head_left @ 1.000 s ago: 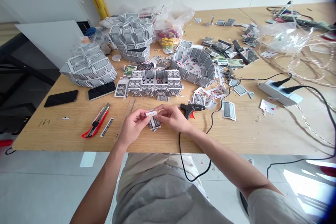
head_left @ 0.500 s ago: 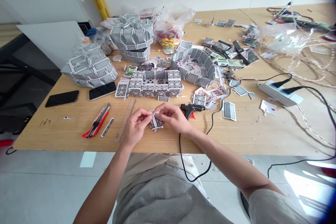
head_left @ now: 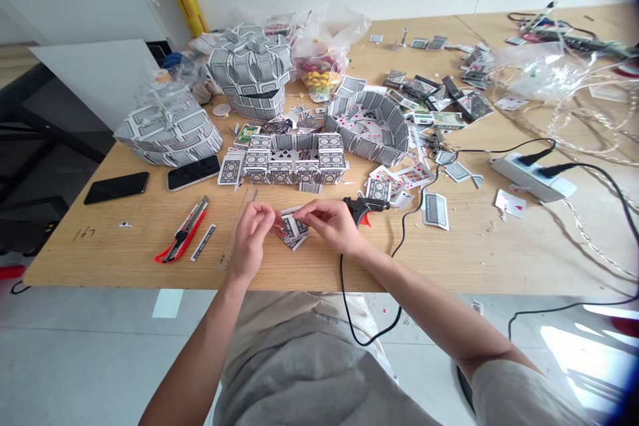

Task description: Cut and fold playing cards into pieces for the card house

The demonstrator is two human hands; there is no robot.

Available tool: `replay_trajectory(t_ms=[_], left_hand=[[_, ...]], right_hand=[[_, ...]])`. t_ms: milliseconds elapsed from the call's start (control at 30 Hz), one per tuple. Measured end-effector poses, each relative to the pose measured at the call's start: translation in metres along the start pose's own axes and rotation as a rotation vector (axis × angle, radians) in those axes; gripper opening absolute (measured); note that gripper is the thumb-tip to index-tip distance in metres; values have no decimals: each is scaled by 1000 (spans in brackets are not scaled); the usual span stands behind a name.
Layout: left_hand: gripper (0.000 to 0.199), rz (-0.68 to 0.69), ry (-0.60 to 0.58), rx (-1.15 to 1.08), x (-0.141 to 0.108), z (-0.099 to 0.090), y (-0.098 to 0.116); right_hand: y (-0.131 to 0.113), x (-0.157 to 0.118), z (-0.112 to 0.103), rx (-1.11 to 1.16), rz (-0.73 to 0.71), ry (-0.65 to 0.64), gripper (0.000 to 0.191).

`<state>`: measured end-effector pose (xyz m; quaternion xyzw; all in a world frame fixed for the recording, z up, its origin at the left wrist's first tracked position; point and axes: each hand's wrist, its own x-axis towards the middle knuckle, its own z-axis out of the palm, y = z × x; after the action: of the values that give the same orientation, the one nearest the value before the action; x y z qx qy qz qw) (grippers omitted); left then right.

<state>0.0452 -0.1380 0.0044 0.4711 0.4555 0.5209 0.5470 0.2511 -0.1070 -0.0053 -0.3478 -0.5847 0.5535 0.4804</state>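
Note:
Between my hands, just above the table's front part, is a small piece of folded playing cards [head_left: 295, 229] with a dark patterned back and a pale strip across it. My right hand [head_left: 329, 225] pinches its upper right edge. My left hand [head_left: 252, 234] is closed at its left side; the thumb and forefinger are off the face, while other fingertips seem to grip the left edge, partly hidden. To the right of my right hand lies a black glue gun [head_left: 367, 208] with an orange trigger. A clear ruler [head_left: 239, 226] runs partly beneath my left hand.
A red utility knife [head_left: 184, 233], a narrow card strip [head_left: 203, 243] and two phones [head_left: 117, 188] lie left. Behind stand a rectangular card box [head_left: 294, 166], an open card tray [head_left: 367, 126] and lidded card baskets [head_left: 249, 66]. The glue gun's cord [head_left: 344, 299] hangs over the front edge.
My left thumb and forefinger have moved left, off the folded cards' face. The piece has tilted slightly and more of it shows. My right hand has hardly moved.

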Motion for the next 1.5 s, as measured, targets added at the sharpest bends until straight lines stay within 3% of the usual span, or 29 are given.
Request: replay_trajectory(t_ms=[133,300,533,767,933,1200,1500], left_hand=[[37,-29,8,234,3,3,11],[32,15,-39,370,1,2,13],[25,62,-53,454,2,-3,6],[20,219,-12,568,-1,-5,5],[19,249,-18,618,-2,0,8],[31,-4,-132,446,5,-4,11],[23,244,-119,666,1,-5,15]], right_hand=[[0,-3,1,-200,-147,0,20],[4,-6,2,-297,-249,34,25],[8,-7,5,-288,-180,61,9],[10,0,3,-77,97,-53,35],[9,2,2,-238,33,-43,38],[-1,-1,2,-335,-42,-32,30],[-2,-1,4,-251,40,-41,55]])
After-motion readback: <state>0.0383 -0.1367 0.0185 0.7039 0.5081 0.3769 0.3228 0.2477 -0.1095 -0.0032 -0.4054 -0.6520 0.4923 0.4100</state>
